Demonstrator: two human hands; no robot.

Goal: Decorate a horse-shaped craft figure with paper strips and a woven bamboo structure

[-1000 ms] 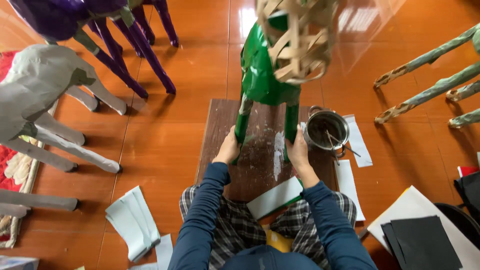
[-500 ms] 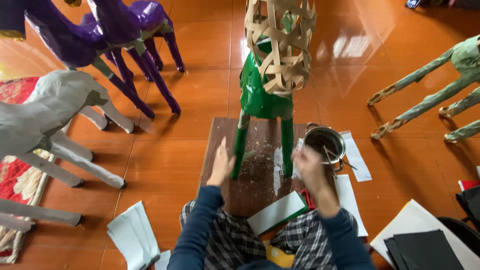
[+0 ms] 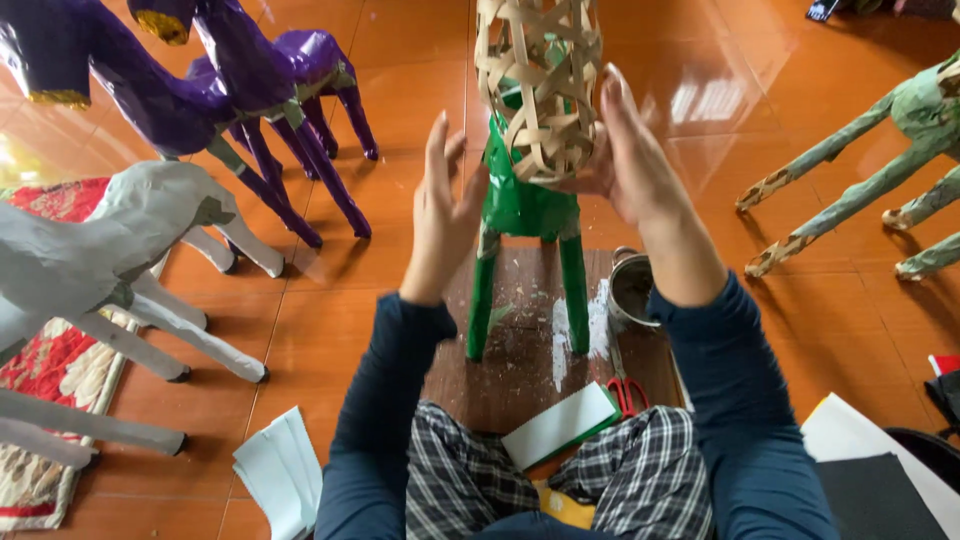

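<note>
A horse figure stands on a dark wooden board point(image 3: 520, 385) in front of me. Its body and legs are covered in green paper point(image 3: 520, 205), and its neck is bare woven bamboo strips point(image 3: 535, 85). My left hand point(image 3: 440, 215) is raised beside the figure's left side, fingers spread, palm toward it, holding nothing. My right hand point(image 3: 630, 160) presses against the right side of the woven neck with flat fingers.
Purple horse figures point(image 3: 250, 90) and white ones point(image 3: 110, 250) stand at left, green-grey ones point(image 3: 880, 170) at right. A metal tin point(image 3: 632, 290), red scissors point(image 3: 628, 395), a paper stack point(image 3: 560, 425), folded white sheets point(image 3: 280, 470) and dark sheets point(image 3: 880, 495) lie around my knees.
Both hands rose from the figure's lower legs to its upper body and neck. The view tilted up and moved closer.
</note>
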